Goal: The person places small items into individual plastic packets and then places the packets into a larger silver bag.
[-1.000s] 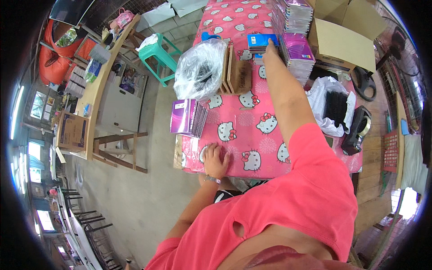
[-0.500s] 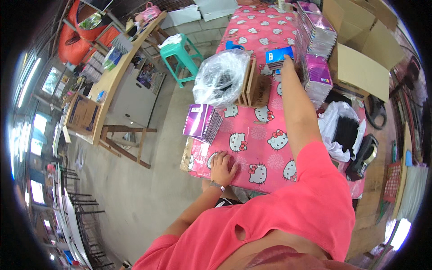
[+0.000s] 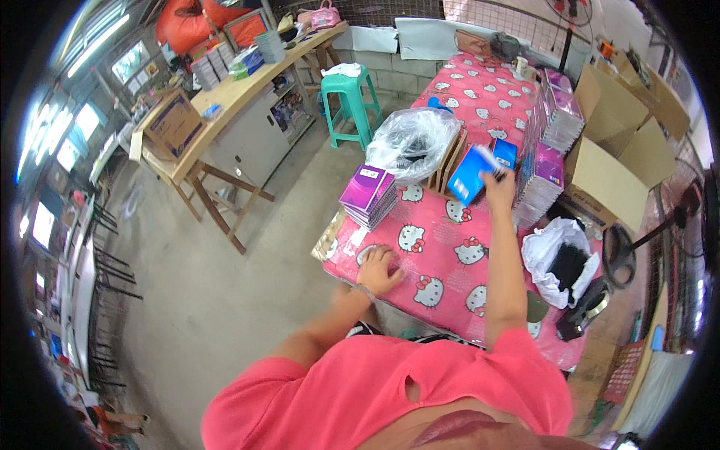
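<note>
My right hand [image 3: 498,189] grips a blue spiral notebook [image 3: 469,177] by its right edge, tilted above the table and slightly blurred. Behind it lies another blue notebook [image 3: 505,153], close to the tall stacks of purple spiral notebooks [image 3: 541,171] on the right. My left hand [image 3: 380,271] rests on the pink patterned table cover [image 3: 397,292], fingers spread, holding nothing. Just beyond that hand, a stack of purple notebooks [image 3: 366,193] stands near the table's left edge. Upright cardboard pieces [image 3: 448,160] lean beside a clear plastic bag [image 3: 412,142] with dark contents.
On the right lie a white bag of black items [image 3: 559,262] and a black tape dispenser [image 3: 583,311]. A large opened carton [image 3: 600,169] stands beyond the notebook stacks. Left of the table are a green stool [image 3: 347,105] and a wooden workbench [image 3: 217,105].
My right hand has drawn back toward me, lifting and tilting a blue notebook. Another blue one now shows behind it. My left hand stays on the table; the view has shifted.
</note>
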Action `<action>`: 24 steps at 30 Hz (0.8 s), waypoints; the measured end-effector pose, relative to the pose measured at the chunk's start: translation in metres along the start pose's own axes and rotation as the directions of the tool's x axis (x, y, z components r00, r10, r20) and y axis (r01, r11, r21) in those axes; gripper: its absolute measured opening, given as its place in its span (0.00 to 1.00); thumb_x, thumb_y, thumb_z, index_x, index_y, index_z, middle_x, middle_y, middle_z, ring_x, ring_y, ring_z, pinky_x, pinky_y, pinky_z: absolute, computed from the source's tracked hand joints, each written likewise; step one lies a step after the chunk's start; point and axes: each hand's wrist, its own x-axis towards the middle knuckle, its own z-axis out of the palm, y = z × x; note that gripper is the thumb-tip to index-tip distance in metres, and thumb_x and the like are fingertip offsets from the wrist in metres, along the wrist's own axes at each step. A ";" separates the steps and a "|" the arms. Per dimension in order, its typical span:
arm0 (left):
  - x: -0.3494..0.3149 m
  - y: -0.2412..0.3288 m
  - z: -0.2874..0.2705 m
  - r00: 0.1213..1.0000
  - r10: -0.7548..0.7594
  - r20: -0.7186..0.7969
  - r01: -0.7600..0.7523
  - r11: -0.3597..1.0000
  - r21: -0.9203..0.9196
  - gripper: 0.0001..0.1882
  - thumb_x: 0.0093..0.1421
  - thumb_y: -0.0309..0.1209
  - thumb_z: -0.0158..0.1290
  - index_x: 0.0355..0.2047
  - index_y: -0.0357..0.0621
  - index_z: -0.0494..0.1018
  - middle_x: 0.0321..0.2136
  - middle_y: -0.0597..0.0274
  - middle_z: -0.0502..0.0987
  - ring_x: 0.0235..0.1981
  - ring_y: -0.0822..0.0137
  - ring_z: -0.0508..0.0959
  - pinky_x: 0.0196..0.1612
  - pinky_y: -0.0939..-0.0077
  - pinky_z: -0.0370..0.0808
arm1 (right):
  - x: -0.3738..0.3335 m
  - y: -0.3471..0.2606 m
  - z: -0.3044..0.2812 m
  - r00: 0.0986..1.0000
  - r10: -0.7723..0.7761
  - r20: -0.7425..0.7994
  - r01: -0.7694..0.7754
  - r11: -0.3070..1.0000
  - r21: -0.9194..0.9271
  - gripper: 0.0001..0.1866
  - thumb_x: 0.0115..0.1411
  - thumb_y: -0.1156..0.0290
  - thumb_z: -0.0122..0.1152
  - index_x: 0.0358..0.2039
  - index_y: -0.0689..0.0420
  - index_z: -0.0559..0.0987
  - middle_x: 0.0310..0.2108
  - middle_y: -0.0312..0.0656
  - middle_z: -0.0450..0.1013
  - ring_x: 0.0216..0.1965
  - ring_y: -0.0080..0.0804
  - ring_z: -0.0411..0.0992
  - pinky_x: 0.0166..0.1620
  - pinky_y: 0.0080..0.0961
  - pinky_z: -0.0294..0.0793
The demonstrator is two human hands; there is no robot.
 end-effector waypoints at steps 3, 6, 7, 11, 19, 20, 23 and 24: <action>-0.001 0.003 0.008 0.998 -0.055 -0.006 0.054 0.994 -0.100 0.32 0.49 0.47 0.56 0.51 0.45 0.67 0.54 0.52 0.65 0.59 0.51 0.61 0.62 0.54 0.53 | -0.079 -0.033 -0.049 0.918 -0.026 0.395 -0.016 0.995 0.102 0.28 0.39 0.67 0.71 0.41 0.61 0.70 0.33 0.44 0.73 0.33 0.35 0.73 0.40 0.31 0.72; 0.008 0.041 -0.006 0.994 0.092 -0.060 -0.098 0.989 -0.108 0.42 0.46 0.42 0.60 0.61 0.47 0.58 0.57 0.50 0.62 0.62 0.51 0.57 0.64 0.57 0.51 | -0.144 -0.043 -0.097 0.749 -0.035 0.662 0.036 0.999 0.011 0.30 0.39 0.70 0.71 0.44 0.59 0.69 0.35 0.45 0.74 0.35 0.32 0.73 0.43 0.29 0.72; 0.006 0.053 -0.004 0.994 0.103 0.030 -0.076 0.875 -0.478 0.45 0.44 0.35 0.60 0.63 0.47 0.53 0.58 0.52 0.61 0.62 0.55 0.58 0.63 0.61 0.52 | -0.164 -0.046 -0.106 0.716 -0.082 0.693 0.067 0.997 0.049 0.31 0.39 0.70 0.71 0.46 0.59 0.68 0.35 0.45 0.74 0.37 0.32 0.73 0.44 0.29 0.71; -0.002 0.095 -0.005 0.954 0.166 0.248 0.131 0.511 -0.849 0.47 0.40 0.22 0.56 0.63 0.45 0.50 0.54 0.51 0.63 0.55 0.58 0.65 0.58 0.68 0.63 | -0.214 -0.036 -0.136 0.691 -0.062 0.720 -0.064 0.987 0.146 0.36 0.39 0.74 0.70 0.51 0.57 0.65 0.41 0.42 0.71 0.45 0.31 0.70 0.50 0.30 0.69; -0.018 0.110 0.029 0.967 -0.003 0.255 0.224 0.488 -0.844 0.43 0.40 0.23 0.57 0.58 0.34 0.52 0.50 0.49 0.66 0.53 0.59 0.67 0.56 0.67 0.65 | -0.262 0.000 -0.113 0.837 0.138 0.529 -0.327 0.902 0.283 0.41 0.38 0.79 0.68 0.54 0.59 0.59 0.46 0.43 0.68 0.49 0.32 0.67 0.54 0.30 0.66; -0.019 0.112 0.028 0.973 -0.048 0.226 0.221 0.483 -0.847 0.44 0.40 0.25 0.58 0.58 0.34 0.52 0.49 0.49 0.67 0.52 0.59 0.68 0.56 0.67 0.65 | -0.264 0.002 -0.111 0.835 0.119 0.537 -0.317 0.902 0.293 0.41 0.38 0.78 0.68 0.53 0.60 0.59 0.46 0.43 0.68 0.50 0.33 0.67 0.54 0.30 0.66; -0.018 0.099 0.032 0.973 -0.021 0.230 0.211 0.487 -0.847 0.44 0.38 0.26 0.60 0.57 0.35 0.53 0.47 0.51 0.69 0.51 0.60 0.69 0.56 0.67 0.65 | -0.263 0.003 -0.106 0.821 0.113 0.559 -0.342 0.882 0.324 0.40 0.37 0.76 0.69 0.53 0.60 0.60 0.46 0.42 0.69 0.49 0.30 0.67 0.53 0.29 0.66; -0.020 0.097 0.035 0.976 -0.006 0.216 0.194 0.460 -0.867 0.44 0.38 0.26 0.60 0.57 0.36 0.53 0.46 0.52 0.69 0.51 0.61 0.69 0.55 0.67 0.66 | -0.265 0.005 -0.106 0.811 0.112 0.575 -0.349 0.880 0.322 0.40 0.37 0.76 0.70 0.53 0.60 0.61 0.46 0.42 0.69 0.49 0.29 0.67 0.54 0.29 0.66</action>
